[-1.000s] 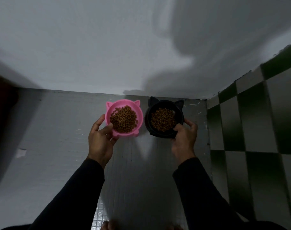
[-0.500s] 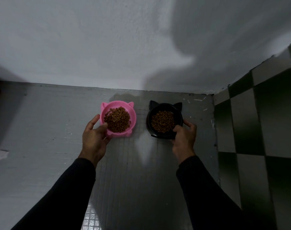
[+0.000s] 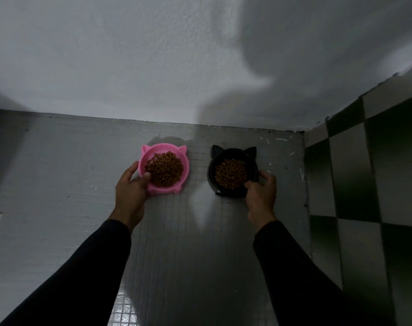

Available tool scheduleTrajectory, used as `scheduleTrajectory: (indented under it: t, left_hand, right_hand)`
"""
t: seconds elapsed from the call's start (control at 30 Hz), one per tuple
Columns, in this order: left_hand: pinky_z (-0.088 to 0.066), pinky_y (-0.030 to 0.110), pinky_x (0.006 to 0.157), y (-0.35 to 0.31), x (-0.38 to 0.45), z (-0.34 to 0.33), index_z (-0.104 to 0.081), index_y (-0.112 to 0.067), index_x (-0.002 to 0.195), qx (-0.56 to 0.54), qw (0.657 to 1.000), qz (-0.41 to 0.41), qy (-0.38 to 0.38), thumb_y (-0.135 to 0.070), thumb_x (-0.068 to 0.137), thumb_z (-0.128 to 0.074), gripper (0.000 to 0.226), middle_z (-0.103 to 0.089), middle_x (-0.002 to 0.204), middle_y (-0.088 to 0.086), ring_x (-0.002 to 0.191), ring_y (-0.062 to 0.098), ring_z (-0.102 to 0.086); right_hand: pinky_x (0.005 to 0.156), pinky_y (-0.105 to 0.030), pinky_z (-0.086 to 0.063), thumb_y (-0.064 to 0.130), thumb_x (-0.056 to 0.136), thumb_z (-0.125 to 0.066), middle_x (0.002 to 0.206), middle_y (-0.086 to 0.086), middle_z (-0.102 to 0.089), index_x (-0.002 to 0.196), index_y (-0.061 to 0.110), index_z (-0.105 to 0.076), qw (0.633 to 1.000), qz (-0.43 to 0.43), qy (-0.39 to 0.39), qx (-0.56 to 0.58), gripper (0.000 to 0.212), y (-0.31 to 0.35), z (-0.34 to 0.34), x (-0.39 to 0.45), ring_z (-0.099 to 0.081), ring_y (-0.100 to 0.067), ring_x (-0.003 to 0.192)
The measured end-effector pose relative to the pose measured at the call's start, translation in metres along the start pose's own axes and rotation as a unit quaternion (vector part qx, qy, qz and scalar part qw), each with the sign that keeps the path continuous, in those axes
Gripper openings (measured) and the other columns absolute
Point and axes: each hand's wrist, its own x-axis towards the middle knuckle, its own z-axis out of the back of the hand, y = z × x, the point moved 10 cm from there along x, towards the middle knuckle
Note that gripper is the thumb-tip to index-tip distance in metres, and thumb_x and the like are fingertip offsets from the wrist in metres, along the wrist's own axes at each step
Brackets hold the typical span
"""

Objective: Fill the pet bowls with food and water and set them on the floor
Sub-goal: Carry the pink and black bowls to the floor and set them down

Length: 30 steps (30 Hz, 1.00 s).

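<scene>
While both arms reached forward in black sleeves, each hand grasped one bowl; the left hand held the pink bowl at its near-left rim, thumb hooked over the edge beside the kibble and fingers curled round the outer wall; the right hand held the black bowl at its near-right rim in like manner, thumb inside, fingers round the outside. Both bowls were cat-eared, ears pointing far; both carried brown kibble, the black bowl's load equally heaped. They lay side by side, apart, low on the grey tiled floor near the white wall; contact with the floor could not be confirmed. Green-and-white chequered tiling stood to the right.
</scene>
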Motion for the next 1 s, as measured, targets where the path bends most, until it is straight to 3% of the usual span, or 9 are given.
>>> scheduleTrajectory:
  t: [0.1, 0.2, 0.33, 0.47, 0.6, 0.7, 0.83, 0.9, 1.0]
  left_hand:
    - [-0.057, 0.055, 0.097, -0.01, 0.005, 0.001, -0.062, -0.022, 0.139, 0.081, 0.995, -0.044, -0.031, -0.004, 0.1, -0.061, 0.043, -0.069, 0.127, 0.015, 0.116, 0.03, -0.068]
    - [-0.058, 0.051, 0.098, -0.018, 0.004, 0.003, -0.072, -0.033, 0.112, 0.143, 0.984, -0.074, -0.075, -0.006, 0.1, -0.061, 0.032, -0.074, 0.107, 0.0, 0.106, 0.021, -0.07]
    - [-0.058, 0.047, 0.097, -0.029, 0.005, 0.011, -0.071, -0.021, 0.128, 0.263, 0.947, -0.113, -0.145, -0.014, 0.096, -0.064, 0.033, -0.075, 0.109, 0.008, 0.102, 0.025, -0.071]
    - [-0.06, 0.042, 0.09, -0.034, 0.004, 0.014, -0.073, -0.017, 0.125, 0.316, 0.924, -0.125, -0.173, -0.019, 0.093, -0.068, 0.033, -0.077, 0.109, 0.014, 0.089, 0.023, -0.07]
    - [-0.06, 0.042, 0.089, -0.039, -0.001, 0.012, -0.076, -0.015, 0.12, 0.345, 0.912, -0.143, -0.172, -0.026, 0.094, -0.069, 0.029, -0.078, 0.104, 0.015, 0.091, 0.028, -0.074]
    - [-0.053, 0.032, 0.08, -0.043, -0.006, 0.01, -0.076, -0.013, 0.118, 0.354, 0.905, -0.162, -0.172, -0.033, 0.097, -0.067, 0.031, -0.078, 0.099, 0.016, 0.084, 0.026, -0.071]
    - [-0.048, 0.029, 0.078, -0.046, -0.009, 0.007, -0.075, -0.011, 0.12, 0.377, 0.896, -0.166, -0.168, -0.03, 0.099, -0.064, 0.03, -0.078, 0.103, 0.017, 0.084, 0.022, -0.067]
    - [-0.052, 0.032, 0.081, -0.047, -0.01, 0.005, -0.074, -0.009, 0.121, 0.385, 0.893, -0.169, -0.162, -0.027, 0.099, -0.064, 0.03, -0.077, 0.104, 0.018, 0.089, 0.028, -0.071]
    - [-0.044, 0.028, 0.077, -0.047, -0.015, 0.006, -0.075, -0.006, 0.118, 0.372, 0.895, -0.18, -0.165, -0.021, 0.098, -0.066, 0.026, -0.077, 0.098, 0.017, 0.082, 0.023, -0.066]
  right_hand:
    - [0.088, -0.033, -0.051, 0.013, 0.088, -0.066, 0.108, 0.005, -0.065, 0.118, 0.024, -0.059, 0.994, 0.056, -0.024, -0.087, 0.032, 0.012, 0.005, 0.003, -0.061, -0.018, 0.103]
    - [0.087, -0.031, -0.049, 0.014, 0.09, -0.065, 0.119, -0.009, -0.068, 0.121, 0.012, -0.065, 0.983, 0.09, -0.051, -0.152, 0.031, 0.021, 0.01, 0.004, -0.063, -0.025, 0.105]
    - [0.084, -0.025, -0.046, 0.011, 0.091, -0.066, 0.119, -0.013, -0.071, 0.122, 0.007, -0.069, 0.977, 0.099, -0.059, -0.177, 0.03, 0.026, 0.014, 0.005, -0.065, -0.029, 0.108]
    - [0.08, -0.017, -0.039, 0.01, 0.093, -0.065, 0.122, -0.012, -0.071, 0.126, 0.007, -0.069, 0.976, 0.102, -0.062, -0.182, 0.033, 0.026, 0.017, 0.005, -0.065, -0.026, 0.109]
    - [0.08, -0.016, -0.039, 0.009, 0.094, -0.065, 0.122, -0.011, -0.071, 0.127, 0.008, -0.069, 0.976, 0.101, -0.055, -0.186, 0.034, 0.027, 0.016, 0.006, -0.065, -0.023, 0.105]
    - [0.076, -0.017, -0.04, 0.008, 0.094, -0.063, 0.115, -0.009, -0.073, 0.123, 0.008, -0.071, 0.974, 0.102, -0.056, -0.194, 0.03, 0.028, 0.017, 0.007, -0.059, -0.014, 0.091]
    - [0.062, -0.013, -0.039, 0.005, 0.093, -0.062, 0.092, -0.001, -0.067, 0.112, 0.004, -0.074, 0.972, 0.108, -0.064, -0.199, 0.022, 0.029, 0.019, 0.009, -0.06, -0.017, 0.084]
    - [0.066, -0.015, -0.039, 0.004, 0.094, -0.061, 0.093, -0.002, -0.067, 0.111, 0.005, -0.074, 0.97, 0.111, -0.059, -0.21, 0.022, 0.029, 0.018, 0.009, -0.062, -0.019, 0.086]
    - [0.078, -0.02, -0.041, 0.005, 0.095, -0.06, 0.109, -0.009, -0.072, 0.117, 0.005, -0.072, 0.966, 0.119, -0.042, -0.227, 0.025, 0.027, 0.015, 0.009, -0.066, -0.025, 0.099]
